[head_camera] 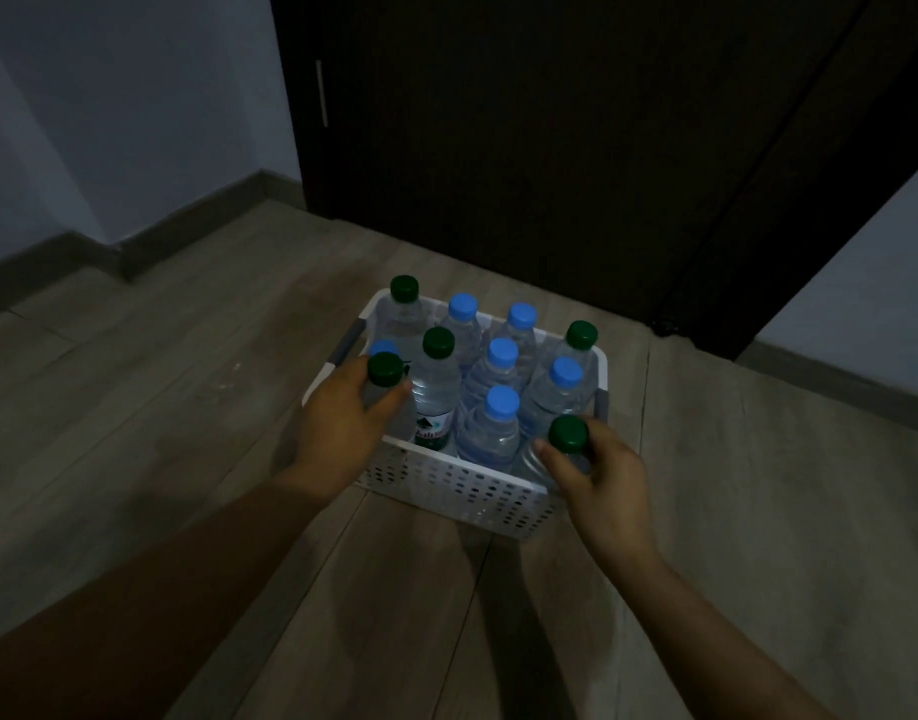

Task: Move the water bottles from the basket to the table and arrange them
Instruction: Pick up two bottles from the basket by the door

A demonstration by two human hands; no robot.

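A white perforated plastic basket (pixel 456 485) of clear water bottles sits on the wooden floor. Left hand (pixel 342 423) grips its left green-capped bottle (pixel 386 376); right hand (pixel 602 480) grips its near-right one (pixel 567 434). Lift both straight up, avoiding neighbours.

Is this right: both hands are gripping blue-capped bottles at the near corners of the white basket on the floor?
Not quite. The head view shows green caps, not blue: the left hand holds a green-capped bottle, the right hand another green-capped bottle. The rest holds: near corners, white basket, on the floor.
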